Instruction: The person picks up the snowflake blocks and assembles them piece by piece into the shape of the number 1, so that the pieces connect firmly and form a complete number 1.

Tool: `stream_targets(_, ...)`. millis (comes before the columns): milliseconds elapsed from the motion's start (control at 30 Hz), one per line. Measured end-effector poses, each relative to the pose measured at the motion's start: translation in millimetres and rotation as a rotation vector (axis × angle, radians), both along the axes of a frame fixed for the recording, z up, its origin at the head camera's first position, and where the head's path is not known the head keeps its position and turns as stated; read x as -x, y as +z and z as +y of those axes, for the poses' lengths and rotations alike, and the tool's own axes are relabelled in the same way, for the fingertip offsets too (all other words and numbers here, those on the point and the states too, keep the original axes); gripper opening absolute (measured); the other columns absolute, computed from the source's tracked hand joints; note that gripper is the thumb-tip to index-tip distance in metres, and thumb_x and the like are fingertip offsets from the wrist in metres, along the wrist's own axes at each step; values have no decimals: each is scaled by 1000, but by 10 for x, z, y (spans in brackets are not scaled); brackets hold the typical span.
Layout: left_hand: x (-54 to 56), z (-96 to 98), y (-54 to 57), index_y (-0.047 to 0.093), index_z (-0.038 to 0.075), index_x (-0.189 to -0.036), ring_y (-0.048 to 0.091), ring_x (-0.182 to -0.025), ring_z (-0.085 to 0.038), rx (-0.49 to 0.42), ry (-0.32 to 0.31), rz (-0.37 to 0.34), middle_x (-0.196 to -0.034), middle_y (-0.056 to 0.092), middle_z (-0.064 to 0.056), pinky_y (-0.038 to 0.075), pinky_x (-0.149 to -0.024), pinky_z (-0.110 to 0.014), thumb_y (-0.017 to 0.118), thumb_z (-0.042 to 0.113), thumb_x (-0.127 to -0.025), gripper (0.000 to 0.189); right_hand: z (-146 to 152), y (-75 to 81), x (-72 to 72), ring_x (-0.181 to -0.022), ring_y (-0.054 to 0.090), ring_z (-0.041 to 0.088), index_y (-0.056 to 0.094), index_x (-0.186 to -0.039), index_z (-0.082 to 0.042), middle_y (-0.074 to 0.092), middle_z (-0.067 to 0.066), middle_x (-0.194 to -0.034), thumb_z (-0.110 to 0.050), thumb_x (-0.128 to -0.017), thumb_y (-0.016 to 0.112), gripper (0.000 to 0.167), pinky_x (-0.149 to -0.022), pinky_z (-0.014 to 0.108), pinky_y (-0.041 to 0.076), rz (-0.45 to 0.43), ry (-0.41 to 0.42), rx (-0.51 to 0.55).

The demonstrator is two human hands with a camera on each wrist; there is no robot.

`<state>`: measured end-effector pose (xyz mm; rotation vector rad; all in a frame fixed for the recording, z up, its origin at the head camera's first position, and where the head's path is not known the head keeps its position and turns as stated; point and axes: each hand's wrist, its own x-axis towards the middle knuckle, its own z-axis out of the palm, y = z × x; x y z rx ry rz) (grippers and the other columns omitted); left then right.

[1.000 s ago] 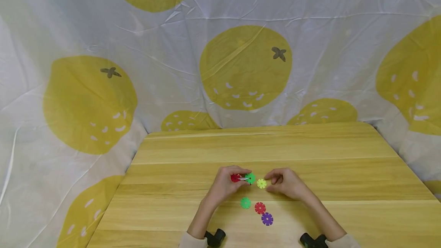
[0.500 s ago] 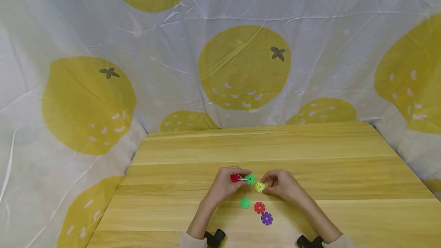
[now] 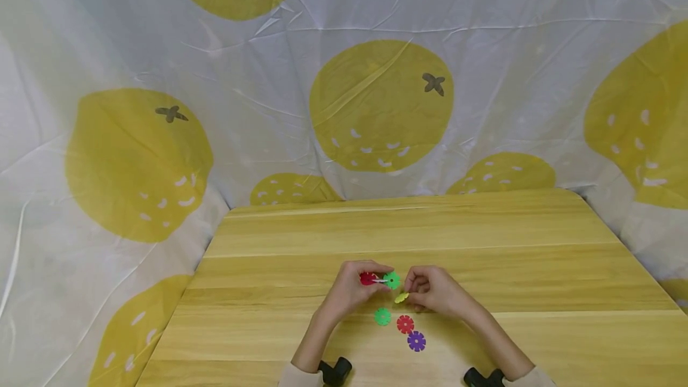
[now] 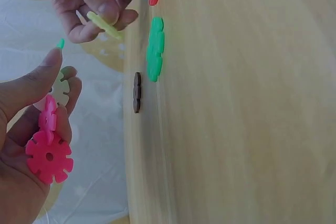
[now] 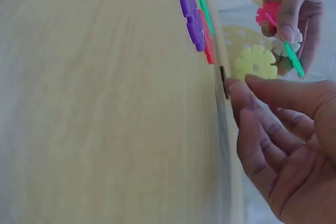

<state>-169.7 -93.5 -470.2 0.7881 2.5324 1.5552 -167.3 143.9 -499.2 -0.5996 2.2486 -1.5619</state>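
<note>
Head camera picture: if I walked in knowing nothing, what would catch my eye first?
Probably the white cloth with big yellow fruit prints hanging behind the wooden table. Next, near the table's front edge, two bare hands: the left hand holds a small cluster of joined discs, red, white and green, while the right hand pinches a yellow disc beside it. Below them a green disc, a red disc and a purple disc lie flat.

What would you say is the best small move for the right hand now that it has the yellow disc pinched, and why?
Probably bring the yellow disc left and up to the cluster held by the left hand. The right hand already has it tilted off the table, a short gap from the cluster's green disc.
</note>
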Motion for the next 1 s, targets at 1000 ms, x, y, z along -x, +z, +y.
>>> stream_targets(1000, 10, -31, 29, 81, 9, -112, 74, -103, -24, -9, 83, 15, -111, 80, -9, 61, -84, -27, 84, 10, -86, 26, 13, 88, 29, -88, 78, 30, 70, -116, 6, 75, 27, -102, -12, -97, 73, 26, -75, 41, 64, 42, -191, 250)
